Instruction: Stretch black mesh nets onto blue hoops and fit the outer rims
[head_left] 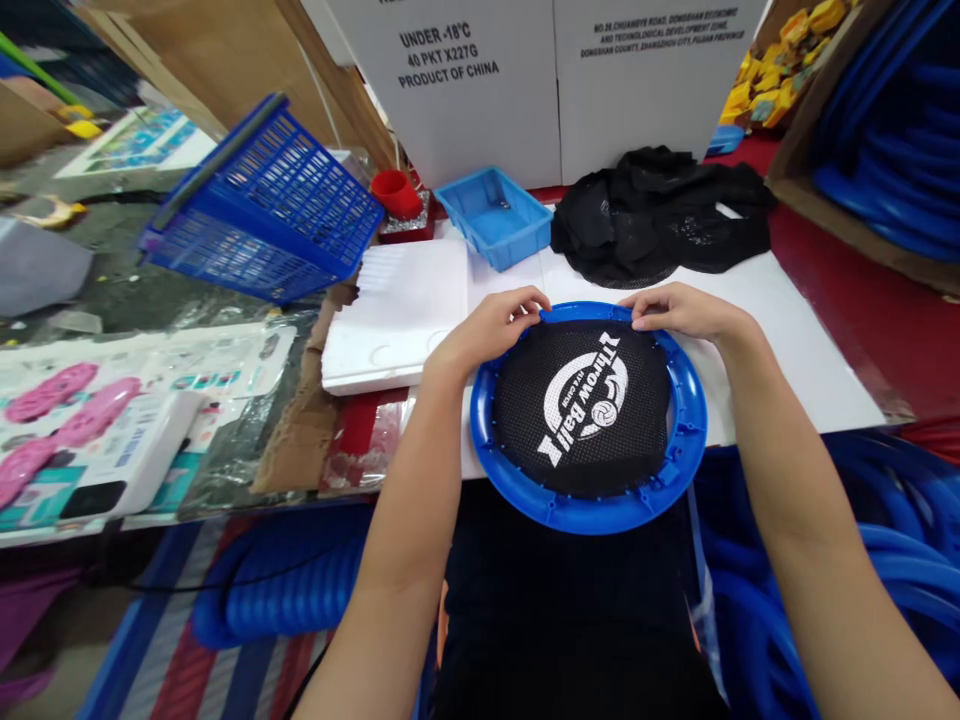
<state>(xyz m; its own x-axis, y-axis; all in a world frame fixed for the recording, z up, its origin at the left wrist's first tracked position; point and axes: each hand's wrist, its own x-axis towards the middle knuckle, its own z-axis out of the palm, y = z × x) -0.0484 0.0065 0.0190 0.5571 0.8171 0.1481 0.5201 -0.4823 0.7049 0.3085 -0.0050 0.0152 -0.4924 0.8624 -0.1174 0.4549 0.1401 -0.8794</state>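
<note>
One blue plastic ring [592, 514], round, roughly level, small moulded fittings [664, 479] along its inner side. Its six-o'clock rim projects past the counter [814, 240] edge. Black mesh [582, 408] fills the opening, with a slim gap visible near three. White print [589, 393], "Throw Ball", runs from one o'clock to seven. Seating underneath: not visible.

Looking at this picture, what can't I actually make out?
All in the head view:
Underside of the round blue plastic ring with black mesh: hidden by the ring and mesh themselves.
Topmost print on the white cardboard carton: cut off by the upper edge.
Small dark thing in the rectangular light-blue plastic tray: too small to identify.
</note>
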